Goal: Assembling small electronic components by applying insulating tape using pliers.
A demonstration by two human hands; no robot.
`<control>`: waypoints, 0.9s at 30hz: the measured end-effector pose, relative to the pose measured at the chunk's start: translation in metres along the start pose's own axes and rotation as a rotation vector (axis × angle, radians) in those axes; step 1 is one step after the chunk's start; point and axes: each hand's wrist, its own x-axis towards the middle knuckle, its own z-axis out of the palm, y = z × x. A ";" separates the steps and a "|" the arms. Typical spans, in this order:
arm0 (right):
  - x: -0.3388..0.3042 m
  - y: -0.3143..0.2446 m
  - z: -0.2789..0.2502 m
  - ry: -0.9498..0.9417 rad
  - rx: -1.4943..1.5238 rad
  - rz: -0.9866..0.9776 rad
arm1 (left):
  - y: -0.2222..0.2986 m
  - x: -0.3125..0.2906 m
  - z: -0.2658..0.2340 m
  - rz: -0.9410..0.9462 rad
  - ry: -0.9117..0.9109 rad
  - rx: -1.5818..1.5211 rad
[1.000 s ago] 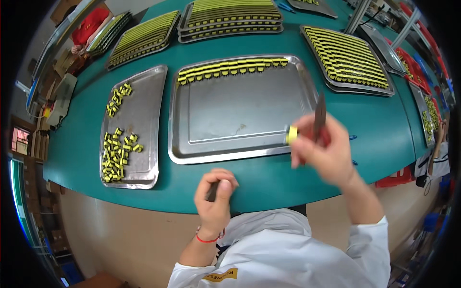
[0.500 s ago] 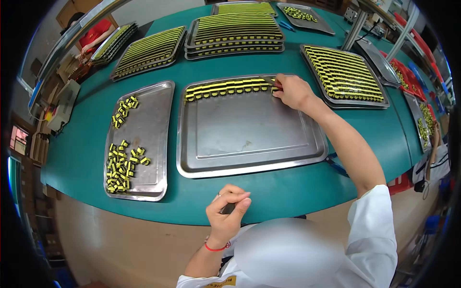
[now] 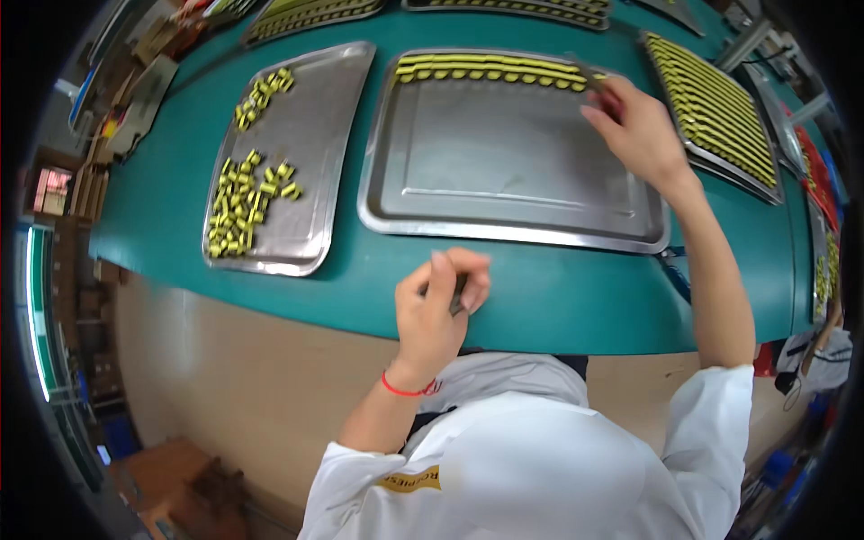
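My right hand is closed around a slim grey metal tool, which looks like tweezers. Its tip touches or hovers just over the right end of the rows of small yellow-and-black parts, lined up along the far edge of a metal tray. My left hand is raised in front of the tray's near edge. Its fingers are curled around a dark grey object, mostly hidden in the palm. A second tray on the left carries loose yellow-and-black parts in two heaps.
A tray stack filled with rows of parts stands at the right. More filled trays line the far side of the green table. Blue-handled pliers or cutters lie by the middle tray's near right corner. Another person's arm shows at far right.
The view has tipped downward, so the trays sit higher in the picture. My right hand stays by the row's right end, its fingers now a little looser. My left thumb has lifted.
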 end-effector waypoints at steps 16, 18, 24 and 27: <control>-0.169 -0.125 0.023 -0.034 0.897 0.376 | 0.007 -0.011 0.008 -0.088 0.017 -0.008; -0.185 -0.121 0.028 -0.046 0.934 0.302 | 0.017 -0.005 -0.009 0.019 0.032 0.147; -0.189 -0.113 0.035 -0.102 0.913 0.184 | 0.110 0.068 -0.076 0.390 0.391 0.996; -0.183 -0.116 0.034 -0.138 0.855 0.232 | 0.153 0.102 -0.131 0.376 0.386 1.393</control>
